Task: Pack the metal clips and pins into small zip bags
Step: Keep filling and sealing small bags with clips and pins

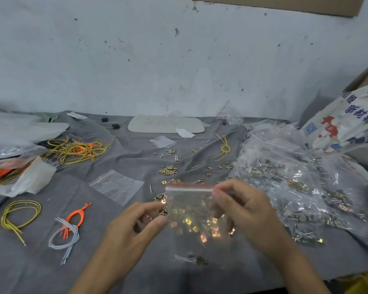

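The small zip bag hangs just in front of the person, lifted off the grey cloth, between the two hands. Its red zip strip runs left to right along the top, and the body falls toward the near edge. The right hand pinches the top right corner at the strip. The left hand sits at the bag's left edge with its fingers curled in toward the thumb. I cannot tell whether it grips the film, a few clips, or nothing. The mouth lies just above and to the right of the left hand, so I judge that hand the one free to feed it. The film is thin, clear, glossy and crinkled. Brassy square clips and slim steel pins lie loose on the cloth just beyond, and a heap of filled bags sits at the right.
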The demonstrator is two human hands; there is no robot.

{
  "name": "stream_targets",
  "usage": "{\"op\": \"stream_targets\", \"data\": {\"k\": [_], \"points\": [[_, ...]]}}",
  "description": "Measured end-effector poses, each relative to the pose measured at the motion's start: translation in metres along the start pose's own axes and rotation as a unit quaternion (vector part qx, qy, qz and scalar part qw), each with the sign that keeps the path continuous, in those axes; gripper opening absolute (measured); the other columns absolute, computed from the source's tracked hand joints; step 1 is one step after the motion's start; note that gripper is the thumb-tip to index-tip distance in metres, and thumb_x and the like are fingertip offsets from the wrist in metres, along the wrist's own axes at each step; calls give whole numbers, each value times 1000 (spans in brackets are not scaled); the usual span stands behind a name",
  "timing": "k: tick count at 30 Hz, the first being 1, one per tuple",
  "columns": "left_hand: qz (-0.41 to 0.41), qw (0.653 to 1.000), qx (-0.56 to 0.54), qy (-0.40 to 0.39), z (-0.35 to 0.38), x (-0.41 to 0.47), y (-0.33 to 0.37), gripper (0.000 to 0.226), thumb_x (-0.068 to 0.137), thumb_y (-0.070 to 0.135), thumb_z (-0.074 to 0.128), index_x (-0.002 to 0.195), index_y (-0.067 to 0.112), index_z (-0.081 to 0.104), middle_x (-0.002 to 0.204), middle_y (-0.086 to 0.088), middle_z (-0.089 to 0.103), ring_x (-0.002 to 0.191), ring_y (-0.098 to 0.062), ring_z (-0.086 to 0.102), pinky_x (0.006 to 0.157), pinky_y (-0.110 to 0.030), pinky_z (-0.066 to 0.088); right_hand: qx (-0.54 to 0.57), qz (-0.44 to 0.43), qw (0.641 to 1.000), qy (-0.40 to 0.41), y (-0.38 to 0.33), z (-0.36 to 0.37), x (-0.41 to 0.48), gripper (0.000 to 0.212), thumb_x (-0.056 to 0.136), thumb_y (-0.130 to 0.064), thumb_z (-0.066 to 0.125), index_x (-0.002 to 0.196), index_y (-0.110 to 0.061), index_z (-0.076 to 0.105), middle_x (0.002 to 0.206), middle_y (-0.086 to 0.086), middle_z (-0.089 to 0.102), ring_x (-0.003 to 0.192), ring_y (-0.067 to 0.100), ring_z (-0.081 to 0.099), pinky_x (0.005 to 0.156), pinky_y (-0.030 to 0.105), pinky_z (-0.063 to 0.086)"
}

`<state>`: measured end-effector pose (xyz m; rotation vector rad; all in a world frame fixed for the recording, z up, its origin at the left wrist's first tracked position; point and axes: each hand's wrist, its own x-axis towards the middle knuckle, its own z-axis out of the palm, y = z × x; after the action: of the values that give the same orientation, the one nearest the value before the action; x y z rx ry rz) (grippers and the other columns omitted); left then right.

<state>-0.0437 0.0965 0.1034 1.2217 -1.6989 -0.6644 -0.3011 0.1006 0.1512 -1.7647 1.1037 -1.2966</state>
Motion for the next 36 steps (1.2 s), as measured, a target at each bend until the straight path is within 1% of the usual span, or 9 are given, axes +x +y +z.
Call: {"op": "stream_targets", "data": {"k": [2, 6, 12, 18, 22, 25, 31, 34, 36], "points": [[-33, 998, 42, 34, -2, 13, -25, 7, 88, 48, 68, 93, 44, 71, 92, 18, 72, 82, -4, 63, 72, -14, 43, 10, 20, 998, 56, 5, -15, 18, 9, 96, -27, 64, 91, -25, 71, 76, 9, 71, 61, 27, 69, 46, 32, 52], [-61, 977, 198, 55, -13, 44, -78, 24, 95, 9, 65, 117, 13, 71, 119, -6, 71, 115, -29, 62, 97, -40, 46, 72, 51, 983, 160, 25, -41, 54, 10, 98, -22, 63, 92, -21, 72, 75, 5, 70, 57, 21, 64, 51, 30, 55], [-135, 930, 342, -26, -12, 69, -115, 56, 101, 43, 51, 153, 26, 40, 157, 1, 43, 145, -20, 37, 113, -42, 33, 178, 196, 916, 302, 86, -65, 83, 21, 103, -18, 53, 118, -6, 61, 101, 14, 72, 78, 25, 71, 68, 31, 61], [-109, 921, 373, 22, -6, 65, -127, 39, 94, 37, 65, 129, 19, 66, 126, -5, 68, 117, -30, 61, 95, -44, 45, 209, 241, 872, 372, 121, -77, 75, 30, 105, -13, 48, 135, -8, 52, 103, 9, 65, 94, 24, 71, 72, 27, 62], [-24, 922, 383, 55, -6, 59, -120, 26, 89, 22, 55, 86, 9, 76, 81, -14, 71, 76, -40, 66, 69, -44, 52, 13, 258, 878, 403, 118, -76, 61, 27, 97, -24, 57, 123, -27, 50, 108, 6, 62, 78, 23, 66, 58, 36, 54], [-40, 934, 346, 80, -5, 50, -113, 23, 93, 22, 58, 80, 13, 74, 76, -9, 68, 75, -36, 63, 67, -42, 49, -110, 162, 889, 415, 109, -54, 46, 42, 90, -23, 59, 128, -33, 45, 126, 2, 51, 98, 25, 62, 74, 43, 56], [-74, 965, 209, 139, -3, 33, -104, 5, 90, 19, 73, 85, 21, 73, 87, 6, 71, 86, -20, 64, 78, -40, 50, -75, 67, 976, 194, 81, 54, 13, 31, 94, -14, 62, 109, -41, 57, 100, -14, 67, 89, 1, 62, 71, 9, 46], [-66, 969, 194, 135, -2, 20, -90, 10, 88, 19, 76, 82, 23, 70, 83, 10, 68, 80, -17, 61, 76, -39, 49, 7, 124, 989, 78, 78, 110, 4, 19, 92, -25, 68, 108, -33, 64, 98, -16, 71, 91, 6, 67, 82, 23, 55], [-38, 972, 198, 118, 4, 8, -78, 9, 87, 23, 76, 81, 23, 69, 80, 11, 66, 75, -15, 59, 72, -32, 47, 102, 203, 974, 3, 76, 142, 4, 37, 86, -38, 73, 121, -31, 60, 102, -10, 73, 95, 10, 71, 87, 38, 59]]}}
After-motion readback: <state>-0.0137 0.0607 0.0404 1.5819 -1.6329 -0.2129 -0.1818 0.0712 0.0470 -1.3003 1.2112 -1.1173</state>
